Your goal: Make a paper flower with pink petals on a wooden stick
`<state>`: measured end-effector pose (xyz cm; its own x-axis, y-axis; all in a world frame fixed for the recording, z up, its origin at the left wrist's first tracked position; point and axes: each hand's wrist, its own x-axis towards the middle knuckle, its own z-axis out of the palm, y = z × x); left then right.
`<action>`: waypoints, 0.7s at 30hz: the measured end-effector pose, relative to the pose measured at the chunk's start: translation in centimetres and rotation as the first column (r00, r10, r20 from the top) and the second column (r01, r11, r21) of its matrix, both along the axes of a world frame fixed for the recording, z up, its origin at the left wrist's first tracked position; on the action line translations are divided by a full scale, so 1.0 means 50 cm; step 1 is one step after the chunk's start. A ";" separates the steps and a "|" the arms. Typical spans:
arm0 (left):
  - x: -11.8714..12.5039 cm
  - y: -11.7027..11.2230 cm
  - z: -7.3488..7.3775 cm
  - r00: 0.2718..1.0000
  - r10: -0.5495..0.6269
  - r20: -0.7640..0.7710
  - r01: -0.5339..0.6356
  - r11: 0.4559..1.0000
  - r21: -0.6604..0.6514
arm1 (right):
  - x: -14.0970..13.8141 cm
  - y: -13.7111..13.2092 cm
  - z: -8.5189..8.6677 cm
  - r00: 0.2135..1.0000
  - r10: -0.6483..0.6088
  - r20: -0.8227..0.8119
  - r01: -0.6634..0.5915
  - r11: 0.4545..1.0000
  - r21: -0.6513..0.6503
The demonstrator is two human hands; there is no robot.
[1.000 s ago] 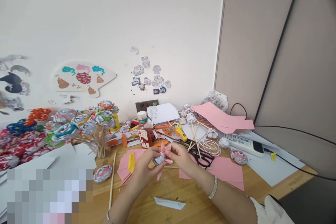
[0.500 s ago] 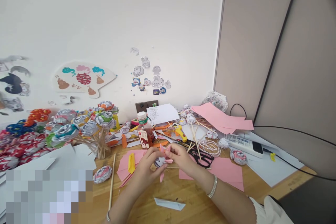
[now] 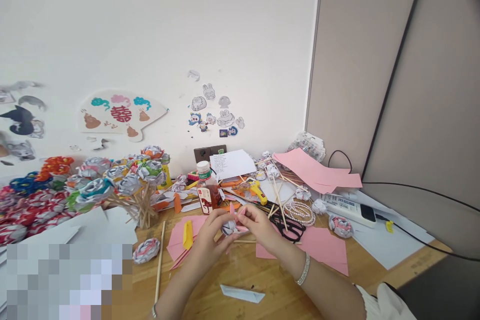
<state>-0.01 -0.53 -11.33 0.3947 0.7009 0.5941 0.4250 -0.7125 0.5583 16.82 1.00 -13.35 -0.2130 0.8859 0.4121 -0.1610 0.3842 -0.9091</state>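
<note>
Between my hands, above the middle of the table, is a paper flower (image 3: 229, 228) with a white folded centre and pink strips around it. My left hand (image 3: 210, 238) curls round its left side, fingers above and thumb below. Thumb and fingers of my right hand (image 3: 256, 223) pinch a pink paper strip (image 3: 240, 212) at the flower's upper right. Some of the flower is hidden behind my fingers. Beneath my hands, a folded pale blue paper strip (image 3: 242, 293) lies on the tabletop. Pink paper sheets (image 3: 184, 225) with a folded yellow strip (image 3: 188, 234) lie left of my left hand.
A drink bottle (image 3: 206, 191) stands just behind my hands. Black scissors (image 3: 288, 225), a bead string (image 3: 302, 213) and a yellow glue gun (image 3: 258, 192) lie to the right. Paper flowers (image 3: 129, 183) on sticks crowd the left. A power strip (image 3: 350, 207) sits at right.
A pink strip that hung below the flower is now drawn up and mostly out of sight. The white centre shows more. Both hands stay in nearly the same place.
</note>
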 end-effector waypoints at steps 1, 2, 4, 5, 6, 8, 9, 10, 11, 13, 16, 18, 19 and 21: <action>-0.001 0.003 -0.001 0.999 0.013 0.046 -0.011 0.999 -0.040 | 0.003 0.002 -0.001 1.000 -0.006 0.014 0.005 1.000 0.025; -0.002 0.007 -0.001 0.993 0.045 0.110 -0.036 0.996 -0.086 | 0.006 0.004 -0.001 1.000 -0.009 0.027 0.008 0.999 0.048; -0.004 0.013 0.003 0.954 0.164 0.250 -0.112 0.972 -0.207 | 0.009 0.006 -0.001 0.999 -0.010 0.045 0.006 0.996 0.085; -0.006 0.016 0.006 0.928 0.228 0.295 -0.143 0.948 -0.284 | 0.010 0.007 -0.002 0.999 -0.007 0.047 0.003 0.996 0.095; -0.007 0.018 0.009 0.910 0.273 0.312 -0.152 0.920 -0.362 | 0.010 0.007 -0.002 0.999 -0.006 0.044 0.002 0.995 0.098; -0.009 0.020 0.016 0.907 0.286 0.309 -0.115 0.874 -0.472 | 0.009 0.008 -0.004 0.999 -0.010 0.036 0.007 0.996 0.094; -0.010 0.021 0.019 0.910 0.277 0.308 -0.094 0.862 -0.498 | 0.008 0.009 -0.004 0.999 -0.014 0.033 0.011 0.996 0.088; -0.011 0.021 0.020 0.910 0.270 0.314 -0.079 0.858 -0.508 | 0.007 0.010 -0.005 0.999 -0.023 0.032 0.020 0.997 0.079; -0.012 0.021 0.021 0.907 0.270 0.323 -0.074 0.857 -0.509 | 0.007 0.010 -0.005 0.999 -0.033 0.034 0.031 0.997 0.070; -0.012 0.021 0.021 0.900 0.275 0.339 -0.078 0.865 -0.495 | 0.007 0.011 -0.005 0.998 -0.044 0.054 0.041 0.997 0.060; -0.012 0.021 0.020 0.903 0.266 0.336 -0.090 0.885 -0.457 | 0.010 0.012 -0.006 0.995 -0.041 0.086 0.038 0.999 0.034; -0.012 0.020 0.020 0.913 0.256 0.318 -0.111 0.905 -0.410 | 0.011 0.011 -0.008 0.993 -0.075 0.095 0.072 0.997 0.033; -0.012 0.019 0.019 0.920 0.253 0.299 -0.131 0.918 -0.375 | 0.012 0.010 -0.008 0.988 -0.115 0.105 0.109 0.992 0.056; -0.011 0.018 0.016 0.934 0.262 0.245 -0.190 0.941 -0.281 | 0.014 0.006 -0.006 0.962 -0.222 0.159 0.196 0.966 0.167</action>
